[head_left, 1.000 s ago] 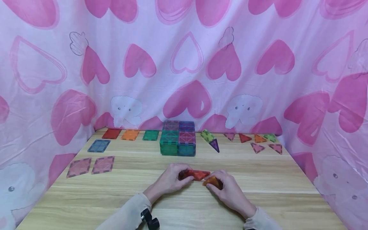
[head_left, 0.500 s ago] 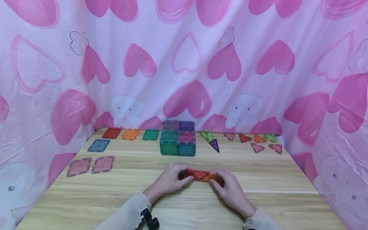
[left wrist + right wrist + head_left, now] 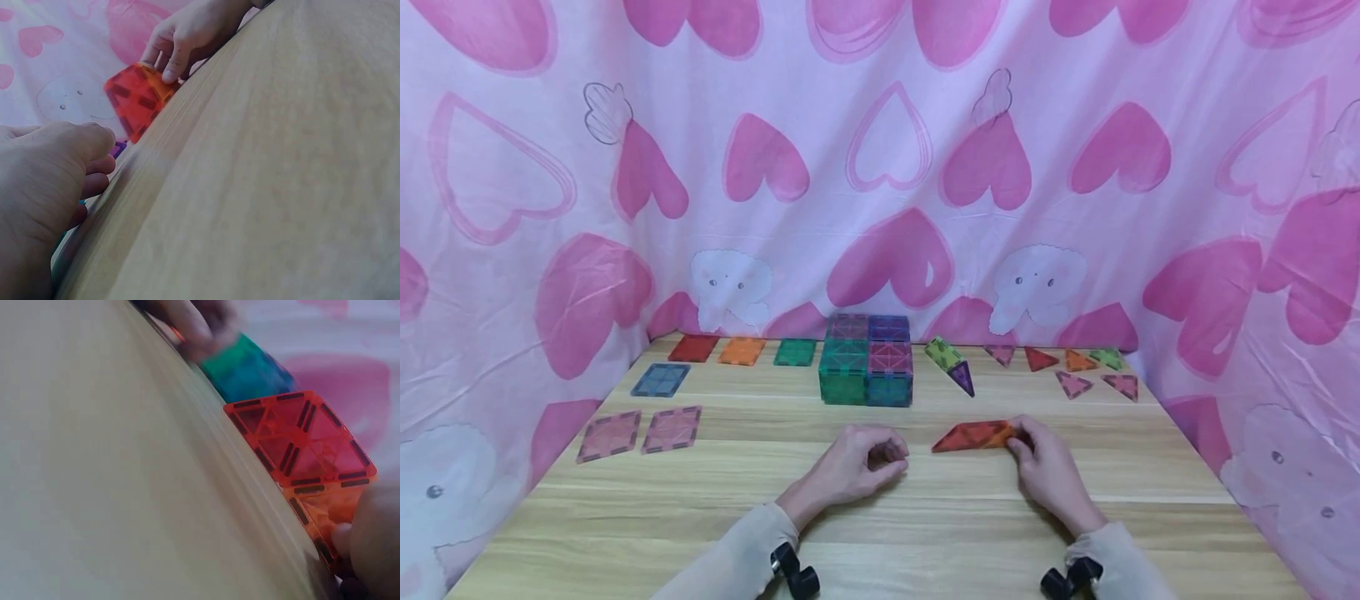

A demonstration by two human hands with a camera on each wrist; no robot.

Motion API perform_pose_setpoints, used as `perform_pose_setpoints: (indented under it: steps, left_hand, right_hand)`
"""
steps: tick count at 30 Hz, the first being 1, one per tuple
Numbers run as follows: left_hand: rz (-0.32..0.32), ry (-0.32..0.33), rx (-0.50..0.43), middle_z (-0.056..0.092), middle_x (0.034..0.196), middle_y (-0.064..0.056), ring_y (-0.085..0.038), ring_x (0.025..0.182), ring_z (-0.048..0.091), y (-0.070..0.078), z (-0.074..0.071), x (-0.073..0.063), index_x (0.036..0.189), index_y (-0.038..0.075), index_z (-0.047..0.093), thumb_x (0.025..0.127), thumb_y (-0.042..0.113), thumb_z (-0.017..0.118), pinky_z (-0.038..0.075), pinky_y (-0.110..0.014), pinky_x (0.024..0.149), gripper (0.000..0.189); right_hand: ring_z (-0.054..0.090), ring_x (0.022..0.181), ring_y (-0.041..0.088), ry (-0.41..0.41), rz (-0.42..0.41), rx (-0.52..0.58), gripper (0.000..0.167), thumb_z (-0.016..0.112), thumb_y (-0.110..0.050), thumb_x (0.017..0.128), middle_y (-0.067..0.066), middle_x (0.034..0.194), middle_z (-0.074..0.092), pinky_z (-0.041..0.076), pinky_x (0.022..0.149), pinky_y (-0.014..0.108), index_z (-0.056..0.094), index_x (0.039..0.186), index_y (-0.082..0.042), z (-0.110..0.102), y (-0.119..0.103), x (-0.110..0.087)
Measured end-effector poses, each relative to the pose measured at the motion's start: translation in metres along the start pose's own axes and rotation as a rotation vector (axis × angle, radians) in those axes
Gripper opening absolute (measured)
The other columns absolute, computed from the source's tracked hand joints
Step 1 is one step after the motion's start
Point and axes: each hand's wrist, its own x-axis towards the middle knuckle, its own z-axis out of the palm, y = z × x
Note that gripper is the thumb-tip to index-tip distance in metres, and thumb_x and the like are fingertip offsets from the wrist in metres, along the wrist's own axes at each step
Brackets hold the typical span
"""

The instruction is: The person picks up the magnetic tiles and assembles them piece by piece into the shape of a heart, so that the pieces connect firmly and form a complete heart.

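Observation:
In the head view my right hand (image 3: 1048, 467) pinches the right end of a strip of see-through magnetic tiles. The strip is red tiles (image 3: 967, 437) joined to an orange tile (image 3: 1000, 435), standing low on edge at the tabletop. Red triangles (image 3: 300, 437) meet the orange tile (image 3: 328, 506) edge to edge in the right wrist view, with fingers over the orange part. My left hand (image 3: 853, 462) rests on the table left of the strip, fingers loosely curled around nothing. A gap separates it from the red end.
Behind the hands stands a block of green, pink and blue tiles (image 3: 865, 375). A lime-and-purple tile piece (image 3: 950, 365) lies beside it. Loose triangles (image 3: 1073, 384) lie at back right; square tiles (image 3: 660, 380) at back left, with pink tiles (image 3: 672, 429) nearer. A patterned curtain (image 3: 895, 150) encloses the table.
The right hand brought the orange tile against the red tiles and they joined. The left hand let go, and the right hand moved the strip right and slightly away.

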Motion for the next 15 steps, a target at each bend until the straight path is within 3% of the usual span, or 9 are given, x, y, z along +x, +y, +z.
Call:
perform_pose_setpoints:
  steps: [5, 8, 11, 15]
  left_hand:
    - [0.003, 0.002, 0.007, 0.079, 0.097, 0.008, 0.002, 0.086, 0.070, 0.000, 0.000, 0.000, 0.107, 0.016, 0.078, 0.101, 0.009, 0.083, 0.061, -0.023, 0.076, 0.010]
    - [0.004, 0.002, 0.012, 0.079, 0.097, 0.007, 0.002, 0.086, 0.070, 0.001, 0.000, 0.000, 0.107, 0.016, 0.078, 0.100, 0.008, 0.083, 0.061, -0.023, 0.075, 0.011]
    - [0.005, 0.004, 0.013, 0.079, 0.097, 0.007, 0.001, 0.086, 0.070, 0.001, 0.000, 0.000, 0.107, 0.015, 0.079, 0.100, 0.008, 0.083, 0.061, -0.023, 0.075, 0.011]
    - [0.012, 0.006, 0.015, 0.078, 0.097, 0.008, 0.002, 0.085, 0.070, 0.000, 0.000, 0.000, 0.106, 0.015, 0.079, 0.101, 0.010, 0.083, 0.061, -0.023, 0.074, 0.008]
  right_hand:
    - [0.068, 0.107, 0.042, 0.109, 0.048, -0.101, 0.018, 0.059, 0.006, 0.108, 0.024, 0.115, 0.072, 0.054, 0.093, 0.063, 0.068, 0.123, 0.003, -0.024, 0.031, 0.005]
    - [0.065, 0.110, 0.050, 0.197, 0.100, -0.137, 0.020, 0.059, 0.006, 0.105, 0.032, 0.116, 0.068, 0.050, 0.093, 0.068, 0.066, 0.124, 0.008, -0.034, 0.045, 0.005]
    - [0.064, 0.105, 0.050, 0.269, 0.114, -0.160, 0.022, 0.062, 0.006, 0.103, 0.032, 0.111, 0.068, 0.049, 0.088, 0.065, 0.068, 0.123, 0.010, -0.039, 0.052, 0.005]
    - [0.065, 0.096, 0.044, 0.292, 0.068, -0.169, 0.023, 0.070, 0.004, 0.101, 0.028, 0.105, 0.070, 0.047, 0.080, 0.055, 0.071, 0.123, 0.009, -0.038, 0.051, 0.006]
